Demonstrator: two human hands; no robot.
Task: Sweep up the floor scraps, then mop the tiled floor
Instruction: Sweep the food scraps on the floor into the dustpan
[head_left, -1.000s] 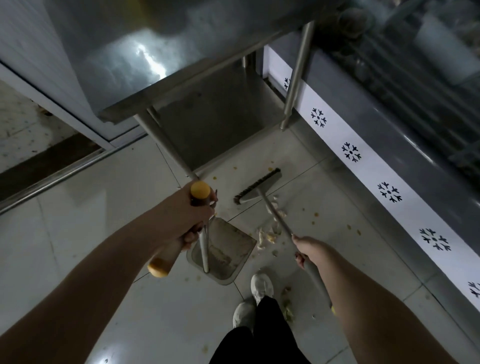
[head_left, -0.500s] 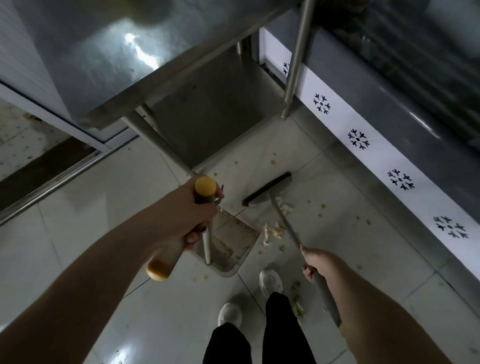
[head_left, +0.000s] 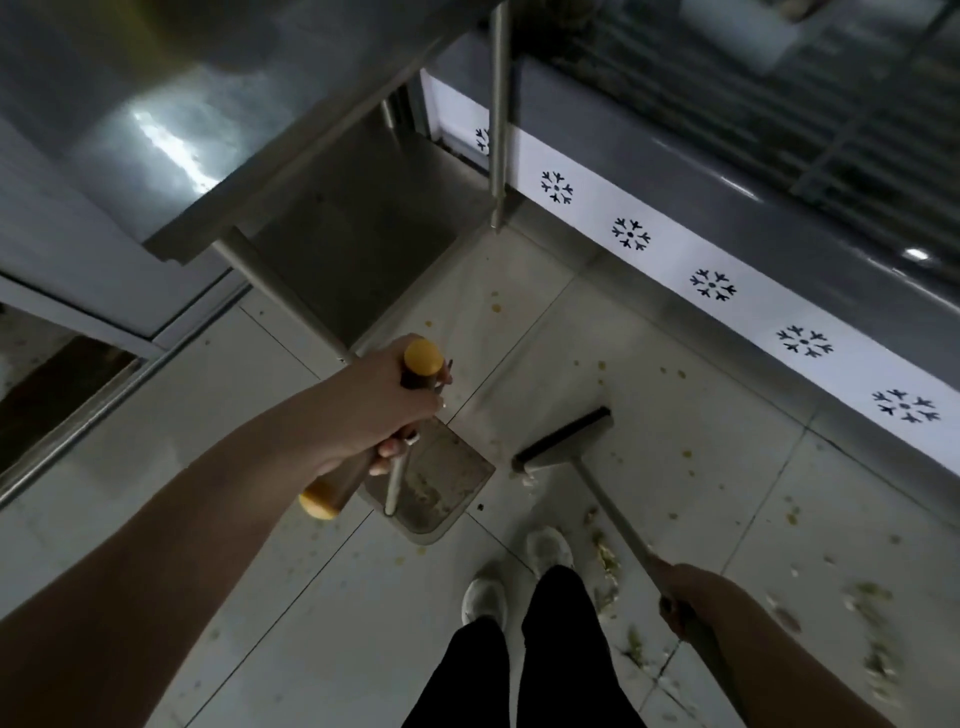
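Observation:
My left hand (head_left: 382, 410) grips the yellow-capped handle (head_left: 422, 358) of a metal dustpan (head_left: 441, 483), whose pan rests on the pale floor tiles in front of my shoes. My right hand (head_left: 678, 597) is closed around the broom's metal shaft (head_left: 608, 506). The broom head (head_left: 566, 441) sits on the floor just right of the dustpan mouth. Food scraps (head_left: 605, 558) lie along the shaft beside my right shoe, and more scraps (head_left: 872, 613) are spread over the tiles to the right.
A steel table (head_left: 218, 171) stands ahead, its legs (head_left: 497, 130) reaching the floor. A grey counter with a white snowflake strip (head_left: 711, 286) runs along the right. A door track (head_left: 78, 426) lies at the left. My white shoes (head_left: 548, 548) stand at the bottom centre.
The broom head has swung right, away from the table toward the counter. The view shifted right, showing more scraps on the right. The dustpan stays put in my left hand.

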